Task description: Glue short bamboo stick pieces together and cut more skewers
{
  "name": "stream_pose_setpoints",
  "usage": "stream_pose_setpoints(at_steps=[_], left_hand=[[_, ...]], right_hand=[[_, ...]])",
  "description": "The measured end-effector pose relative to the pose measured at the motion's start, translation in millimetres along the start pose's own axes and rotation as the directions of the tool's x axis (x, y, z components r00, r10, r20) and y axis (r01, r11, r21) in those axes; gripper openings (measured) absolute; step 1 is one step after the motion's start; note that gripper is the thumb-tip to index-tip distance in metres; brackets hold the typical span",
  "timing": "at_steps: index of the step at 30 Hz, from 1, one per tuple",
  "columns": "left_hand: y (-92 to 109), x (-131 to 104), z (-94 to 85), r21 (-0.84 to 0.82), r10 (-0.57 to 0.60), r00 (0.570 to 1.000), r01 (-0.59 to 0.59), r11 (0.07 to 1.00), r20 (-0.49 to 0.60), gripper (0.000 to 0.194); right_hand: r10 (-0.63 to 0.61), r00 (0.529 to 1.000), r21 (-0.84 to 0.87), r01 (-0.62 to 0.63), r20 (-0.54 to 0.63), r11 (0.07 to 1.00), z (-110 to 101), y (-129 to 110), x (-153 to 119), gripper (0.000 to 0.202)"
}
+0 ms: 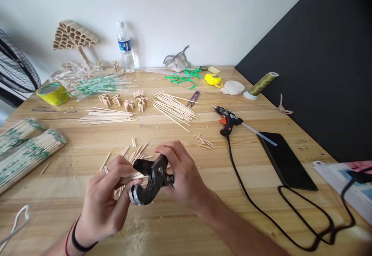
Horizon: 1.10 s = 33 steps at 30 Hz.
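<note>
My right hand [183,170] is wrapped round the handles of a black pipe cutter [155,178] with a hooked jaw. In my left hand [109,194], thin wooden sticks [132,177] are pinched, their ends reaching into the cutter's jaw. How many sticks it holds I cannot tell, as the fingers cover them. Loose cut stick pieces [138,153] lie on the table just behind both hands. Fine sawdust [135,232] is scattered on the wood in front.
Stick piles [174,108], small glued stick blocks [129,104] and purple thread snips [193,98] lie farther back. A glue gun [228,120] with its cord, a black tablet-like slab [287,161] and a thread spool [263,85] are right. Bagged sticks [31,155] lie left; a water bottle [126,50] stands behind.
</note>
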<state>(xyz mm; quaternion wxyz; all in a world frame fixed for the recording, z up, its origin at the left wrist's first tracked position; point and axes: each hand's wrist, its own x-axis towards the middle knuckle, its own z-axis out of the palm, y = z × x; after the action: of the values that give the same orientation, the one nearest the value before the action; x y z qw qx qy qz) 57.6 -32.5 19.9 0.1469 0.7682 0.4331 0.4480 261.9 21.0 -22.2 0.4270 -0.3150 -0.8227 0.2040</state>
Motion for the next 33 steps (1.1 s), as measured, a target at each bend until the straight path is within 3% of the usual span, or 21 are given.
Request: stream_pose_setpoints(at_steps=[12,17,24,33], left_hand=[[-1.2,-2.5,3.2,0.104,0.062,0.998,-0.06,0.993,-0.016,0.033],[0.3,-3.7,4.0,0.162,0.067,0.997,-0.062,0.985,-0.026,0.032],[1.7,-3.6,7.2,0.178,0.052,0.998,-0.043,0.983,-0.045,0.022],[2.7,-5.0,9.6,0.149,0.031,0.998,-0.022,0.989,-0.055,0.021]], right_hand=[[0.04,0.998,-0.106,-0.046,-0.057,0.993,0.3,-3.1,-0.1,0.052],[0.074,0.994,-0.163,-0.086,-0.081,0.983,2.3,-5.5,-1.2,0.044],[0.09,0.989,-0.258,-0.118,-0.117,0.959,3.1,-5.3,-1.6,0.016],[0.066,0.989,-0.313,-0.105,-0.132,0.944,0.5,-5.0,-0.3,0.008]])
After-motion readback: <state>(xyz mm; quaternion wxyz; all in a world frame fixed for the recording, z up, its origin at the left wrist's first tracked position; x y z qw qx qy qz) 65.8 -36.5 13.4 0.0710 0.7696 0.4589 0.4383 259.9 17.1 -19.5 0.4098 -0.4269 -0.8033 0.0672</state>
